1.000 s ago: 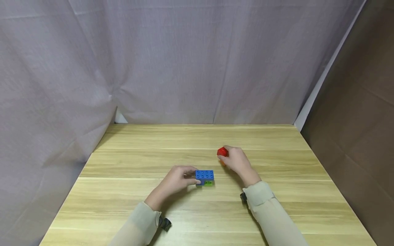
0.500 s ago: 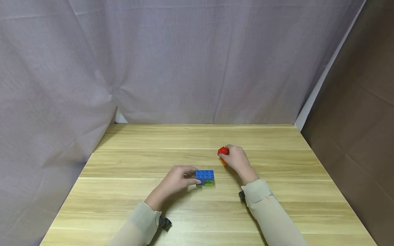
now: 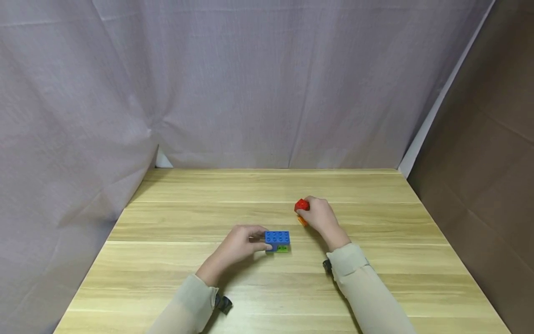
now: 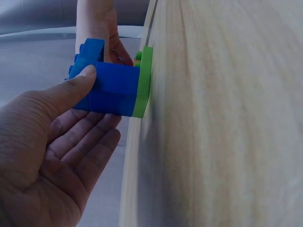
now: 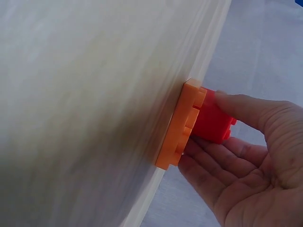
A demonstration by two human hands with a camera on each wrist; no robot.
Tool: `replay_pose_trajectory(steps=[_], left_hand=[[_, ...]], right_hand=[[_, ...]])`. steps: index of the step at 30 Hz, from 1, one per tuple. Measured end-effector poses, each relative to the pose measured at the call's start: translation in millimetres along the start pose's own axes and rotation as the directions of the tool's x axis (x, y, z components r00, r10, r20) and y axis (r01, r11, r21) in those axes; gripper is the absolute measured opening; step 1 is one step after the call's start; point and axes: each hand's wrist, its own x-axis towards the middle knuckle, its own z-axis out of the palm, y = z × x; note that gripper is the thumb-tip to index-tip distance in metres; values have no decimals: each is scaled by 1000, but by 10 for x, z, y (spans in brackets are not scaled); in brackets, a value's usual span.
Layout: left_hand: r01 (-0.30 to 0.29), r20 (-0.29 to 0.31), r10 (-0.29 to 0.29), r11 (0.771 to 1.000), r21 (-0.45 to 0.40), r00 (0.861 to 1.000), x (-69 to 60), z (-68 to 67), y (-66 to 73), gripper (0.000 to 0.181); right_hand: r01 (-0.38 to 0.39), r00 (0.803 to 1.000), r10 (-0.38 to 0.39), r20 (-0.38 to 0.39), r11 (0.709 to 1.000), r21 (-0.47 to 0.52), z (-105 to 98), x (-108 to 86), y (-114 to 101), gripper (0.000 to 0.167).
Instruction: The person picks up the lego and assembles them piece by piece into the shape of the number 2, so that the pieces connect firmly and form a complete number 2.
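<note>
Blue bricks [image 4: 113,89] are pinched by the left hand [image 3: 238,243] and a red brick [image 5: 210,117] by the right hand [image 3: 323,218].

Table [image 3: 175,283]: yellowish wood grain, streaked crosswise
Stacked bricks [image 4: 113,90]: blue
Thin brick [image 4: 145,85]: bright green
Small brick [image 5: 211,120]: red
Flat brick [image 5: 177,127]: orange
Back curtain [image 3: 250,83]: greyish mauve, behind the table
Side cloth [image 3: 479,185]: brown, right of the table
Sleeves [image 3: 373,292]: pale beige, over the table
Wrist devices [image 3: 225,305]: black, above the table

On the table [image 3: 375,208], one brick stack [image 3: 277,238] sits before and left of another stack [image 3: 300,205].
</note>
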Motion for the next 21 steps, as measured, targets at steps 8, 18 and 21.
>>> replay_pose_trajectory(steps=[8, 18, 21], left_hand=[[-5, -1, 5, 1000, -8, 1000, 3, -6, 12, 34], [3, 1, -3, 1000, -13, 1000, -1, -3, 17, 33], [6, 3, -6, 1000, -12, 1000, -1, -4, 20, 33]], right_hand=[[39, 999, -39, -9, 999, -18, -22, -5, -20, 41], [43, 999, -43, -8, 999, 2, -56, -63, -68, 43], [59, 998, -59, -13, 998, 7, -52, -70, -68, 44]])
